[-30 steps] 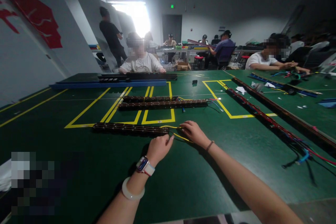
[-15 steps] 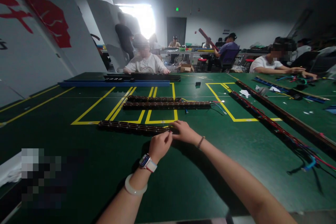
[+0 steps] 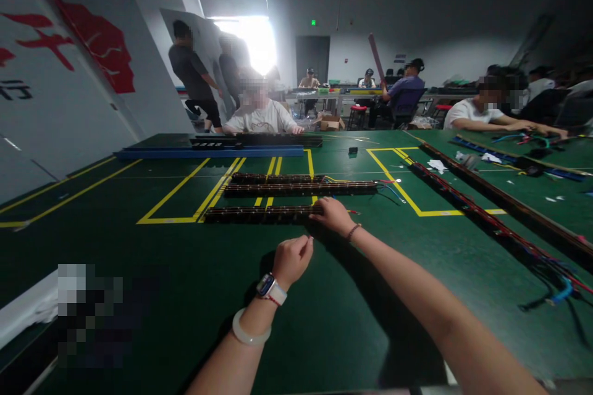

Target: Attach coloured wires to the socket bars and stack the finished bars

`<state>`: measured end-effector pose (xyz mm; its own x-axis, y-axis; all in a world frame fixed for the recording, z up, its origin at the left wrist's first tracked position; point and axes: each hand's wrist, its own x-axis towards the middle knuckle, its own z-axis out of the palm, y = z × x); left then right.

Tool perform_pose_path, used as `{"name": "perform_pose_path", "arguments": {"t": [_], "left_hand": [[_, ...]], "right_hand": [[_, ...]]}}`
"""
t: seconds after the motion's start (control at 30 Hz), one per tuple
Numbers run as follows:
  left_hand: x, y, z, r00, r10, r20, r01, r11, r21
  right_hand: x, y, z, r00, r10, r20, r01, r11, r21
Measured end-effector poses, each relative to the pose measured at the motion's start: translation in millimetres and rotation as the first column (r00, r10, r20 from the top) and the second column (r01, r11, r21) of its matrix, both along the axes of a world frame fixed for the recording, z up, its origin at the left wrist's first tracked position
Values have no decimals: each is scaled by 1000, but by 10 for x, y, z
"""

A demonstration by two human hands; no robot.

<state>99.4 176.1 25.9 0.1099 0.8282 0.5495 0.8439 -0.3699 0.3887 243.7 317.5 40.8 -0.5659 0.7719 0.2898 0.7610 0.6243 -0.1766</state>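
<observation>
My right hand (image 3: 334, 217) is closed over the right end of a long black strip (image 3: 259, 214) with thin wires along its top. A short red wire tip (image 3: 354, 212) pokes out beyond that hand. Nearer to me, my left hand (image 3: 291, 259), with a watch and a pale bangle at the wrist, hovers apart from the strip. Its thumb and forefinger are pinched together, and a tiny pale bit shows at their tips, too small to name. Just beyond lie two similar strips, a longer one (image 3: 301, 187) and a shorter one (image 3: 278, 178), with loose coloured leads at their right ends.
Yellow tape lines (image 3: 176, 220) mark the green table (image 3: 352, 321). Long wired bars (image 3: 482, 210) run along the right side. A blue rail (image 3: 213, 152) lies at the far edge, before a seated person (image 3: 262, 114). A white bundle (image 3: 32, 305) sits at lower left.
The nearest strip has moved away from me and to the right, and now lies nearly parallel to the others. My left hand has come off its end; my right hand stays on it.
</observation>
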Motion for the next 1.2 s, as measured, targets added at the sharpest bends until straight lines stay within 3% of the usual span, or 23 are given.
{"name": "perform_pose_path", "arguments": {"t": [0.17,0.33,0.43,0.53,0.63,0.77,0.83,0.97,1.1,1.17,1.2], "left_hand": [[1,0,-2,1000,-6,16,7,999,-40],[-1,5,-5,998,-10,58,15,995,-94],[-2,7,-2,997,-4,77,14,991,-130],[-1,6,5,995,0,100,17,985,-170],[0,7,14,989,-3,145,36,974,-224],[-6,15,25,984,-17,178,70,952,-297],[-10,19,29,984,-2,179,59,949,-311],[-19,26,17,978,-3,210,76,937,-341],[-11,20,-4,978,12,209,57,946,-318],[7,8,-2,977,5,213,63,949,-309],[17,0,2,978,2,210,63,952,-299]], "right_hand": [[91,381,-53,992,-128,15,127,990,66],[45,584,-204,977,-209,-43,212,971,111],[34,603,-289,974,-214,-74,222,967,123],[154,541,-364,984,-144,-100,159,975,153],[523,462,-406,988,-100,-117,122,972,199],[1467,411,-314,946,-319,-54,323,926,194],[2071,381,-207,846,-531,-36,527,826,198],[3239,210,-30,536,-844,0,823,522,224],[4132,-11,-92,236,-967,96,958,248,145],[4474,-44,-206,167,-980,107,984,172,46],[4614,-39,-266,167,-978,124,986,163,-40]]}}
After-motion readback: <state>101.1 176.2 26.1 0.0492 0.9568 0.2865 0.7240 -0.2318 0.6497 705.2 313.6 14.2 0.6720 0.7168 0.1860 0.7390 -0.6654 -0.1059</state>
